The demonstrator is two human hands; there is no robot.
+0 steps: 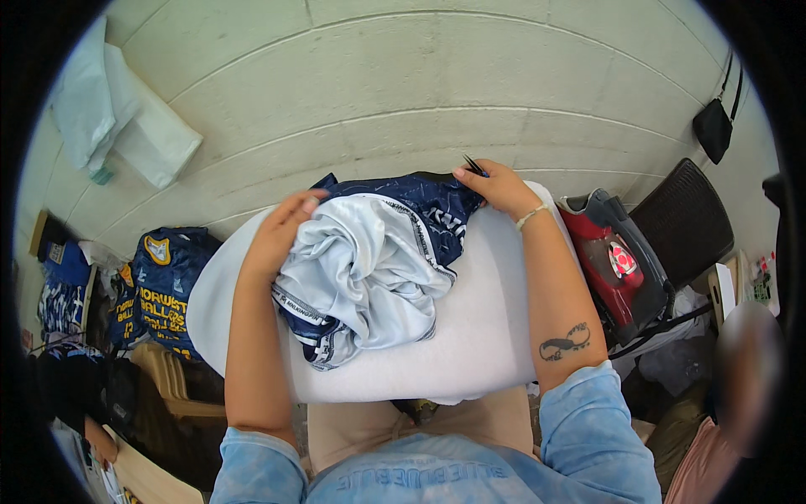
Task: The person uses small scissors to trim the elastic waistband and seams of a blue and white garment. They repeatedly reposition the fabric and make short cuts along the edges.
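A bunched sports garment point(365, 265), navy with a pale silvery side turned up and a printed band along its edge, lies on the white padded board point(495, 336) in front of me. My left hand point(287, 225) rests at the garment's upper left, its fingers stretched over the cloth. At the upper right corner, my right hand point(497, 186) is closed around small black thread snips point(475, 165), pointed tips up. That hand also touches the dark part of the garment; whether it pinches the cloth is hidden.
A red and grey iron-like appliance point(611, 265) stands right of the board, by a dark mesh chair back point(678, 223). Navy jerseys point(172, 290) hang at left. A block wall point(403, 92) closes off the far side. Another person's hand point(102, 443) shows at lower left.
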